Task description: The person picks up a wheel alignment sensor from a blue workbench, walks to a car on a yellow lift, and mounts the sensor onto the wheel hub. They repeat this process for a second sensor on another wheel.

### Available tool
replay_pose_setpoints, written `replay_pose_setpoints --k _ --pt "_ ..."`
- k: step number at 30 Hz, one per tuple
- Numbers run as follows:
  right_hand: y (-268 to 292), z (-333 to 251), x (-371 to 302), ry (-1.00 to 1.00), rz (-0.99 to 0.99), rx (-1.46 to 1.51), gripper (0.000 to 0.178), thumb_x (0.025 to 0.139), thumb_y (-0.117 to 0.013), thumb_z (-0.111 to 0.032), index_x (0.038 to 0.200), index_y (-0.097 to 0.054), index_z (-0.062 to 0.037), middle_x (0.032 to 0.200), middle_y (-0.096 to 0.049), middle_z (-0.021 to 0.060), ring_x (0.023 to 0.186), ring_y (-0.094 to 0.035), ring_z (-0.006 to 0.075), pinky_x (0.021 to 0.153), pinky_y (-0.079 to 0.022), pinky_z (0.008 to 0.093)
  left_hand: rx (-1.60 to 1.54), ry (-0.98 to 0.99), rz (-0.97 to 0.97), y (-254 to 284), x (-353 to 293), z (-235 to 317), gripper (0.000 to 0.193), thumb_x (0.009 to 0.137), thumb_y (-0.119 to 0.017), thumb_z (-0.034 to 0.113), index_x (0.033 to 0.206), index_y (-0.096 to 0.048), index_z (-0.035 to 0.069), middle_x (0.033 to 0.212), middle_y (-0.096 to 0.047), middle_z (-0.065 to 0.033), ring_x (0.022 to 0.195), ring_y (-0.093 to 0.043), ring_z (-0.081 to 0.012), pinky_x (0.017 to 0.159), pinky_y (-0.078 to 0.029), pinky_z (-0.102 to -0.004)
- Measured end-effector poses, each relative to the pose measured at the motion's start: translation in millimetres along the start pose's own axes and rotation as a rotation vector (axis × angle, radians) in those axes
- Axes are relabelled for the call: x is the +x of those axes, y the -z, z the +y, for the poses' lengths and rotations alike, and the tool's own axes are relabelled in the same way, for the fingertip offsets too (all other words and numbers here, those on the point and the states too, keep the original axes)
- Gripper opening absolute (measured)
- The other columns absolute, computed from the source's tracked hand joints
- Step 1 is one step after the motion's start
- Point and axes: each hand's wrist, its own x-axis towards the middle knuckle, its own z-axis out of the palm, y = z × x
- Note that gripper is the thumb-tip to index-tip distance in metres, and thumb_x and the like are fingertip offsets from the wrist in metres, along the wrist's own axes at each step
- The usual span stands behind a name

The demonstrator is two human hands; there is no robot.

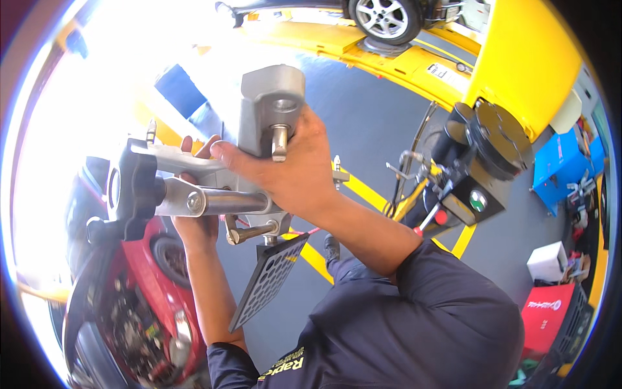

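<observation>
Metal clamp is held two-handed: right hand grasps its block, left hand supports its bar; grey floor extends to the far yellow lift's edge.

The clamp I hold is silver-grey metal, with a black knob and a black and pale grey plate patterned in rows of round dots. My shirt is a near-black navy with yellow lettering. The floor is slate blue-grey, crossed by bright yellow stripes. The lift is a strong yellow, and the wheel shows silver inside a black tyre. I see a red car, a black machine with a red tip and a green-and-white disc, a blue cabinet, a white box, and a red case bearing white marks.
</observation>
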Motion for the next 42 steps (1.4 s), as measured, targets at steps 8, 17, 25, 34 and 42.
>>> replay_pose_setpoints --k 8,17,25,34,42 --pt "16.8 108.3 186.3 0.100 0.219 -0.197 0.052 0.078 -0.087 -0.014 0.121 -0.062 0.0010 0.098 -0.074 0.0116 0.089 -0.072 0.0189 0.083 -0.057 0.0330 -0.111 0.019 -0.263 -3.5 244.6 -113.8 0.076 0.104 -0.060 0.044 0.158 -0.033 -0.002 0.148 -0.054 -0.0170 0.134 -0.057 -0.0285 0.110 -0.050 -0.0442" --pt "64.6 257.8 374.8 0.192 0.586 -0.355 0.036 0.075 -0.094 -0.013 0.095 -0.065 -0.0046 0.082 -0.068 0.0022 0.068 -0.065 0.0099 0.064 -0.054 0.0279 -0.290 0.018 -0.525 -22.2 487.5 -295.1 0.071 0.100 -0.066 0.046 0.153 -0.043 0.004 0.144 -0.060 -0.0231 0.125 -0.062 -0.0295 0.107 -0.048 -0.0405" --pt "155.0 375.7 535.5 0.358 0.761 -0.425 0.040 0.079 -0.086 0.000 0.107 -0.058 -0.0081 0.094 -0.064 0.0032 0.081 -0.063 0.0113 0.076 -0.054 0.0288 -0.224 0.097 -0.720 -102.2 682.9 -461.4 0.042 0.100 -0.057 0.001 0.141 -0.053 -0.003 0.125 -0.068 -0.0091 0.114 -0.064 -0.0158 0.099 -0.050 -0.0304" --pt "388.3 436.4 684.0 0.228 0.850 -0.635 0.037 0.101 -0.065 -0.022 0.132 -0.054 -0.0072 0.117 -0.068 0.0092 0.108 -0.067 0.0187 0.092 -0.057 0.0324 -0.395 0.369 -0.804 -253.7 811.9 -550.0 0.061 0.099 -0.072 0.020 0.147 -0.044 -0.005 0.123 -0.069 -0.0205 0.112 -0.066 -0.0207 0.097 -0.051 -0.0352" --pt "504.4 468.9 771.4 0.150 0.683 -0.433 0.012 0.098 -0.060 -0.007 0.105 -0.052 -0.0088 0.088 -0.057 0.0042 0.076 -0.053 0.0137 0.068 -0.044 0.0257 -0.333 0.224 -0.859 -359.7 894.9 -661.9 0.049 0.102 -0.069 0.027 0.135 -0.049 -0.004 0.107 -0.073 -0.0198 0.090 -0.068 -0.0227 0.085 -0.053 -0.0359"
